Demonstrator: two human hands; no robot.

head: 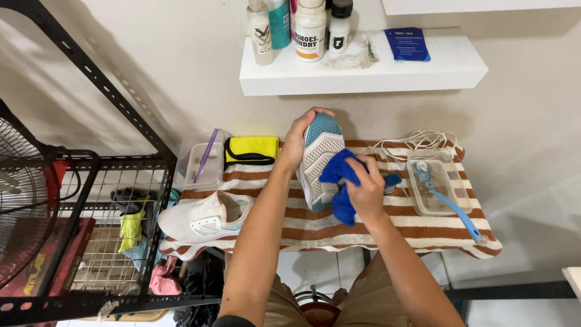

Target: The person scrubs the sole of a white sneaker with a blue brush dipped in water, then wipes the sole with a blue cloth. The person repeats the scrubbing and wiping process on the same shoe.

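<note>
My left hand [301,138] grips the toe end of a white sneaker with a teal and white sole [319,158], holding it upright, sole towards me, over the striped towel [315,227]. My right hand [365,186] presses a bunched blue cloth [341,174] against the side of that sole. The matching white sneaker [206,217] lies on its side on the towel's left part, untouched.
A clear tub with a purple brush [203,160] and a yellow and black cloth [251,150] sit at the back left. At right lies a clear tray with a blue brush [437,191] and white laces [417,140]. Bottles [310,27] stand on the wall shelf. A black wire rack [115,230] and a fan [24,188] are on the left.
</note>
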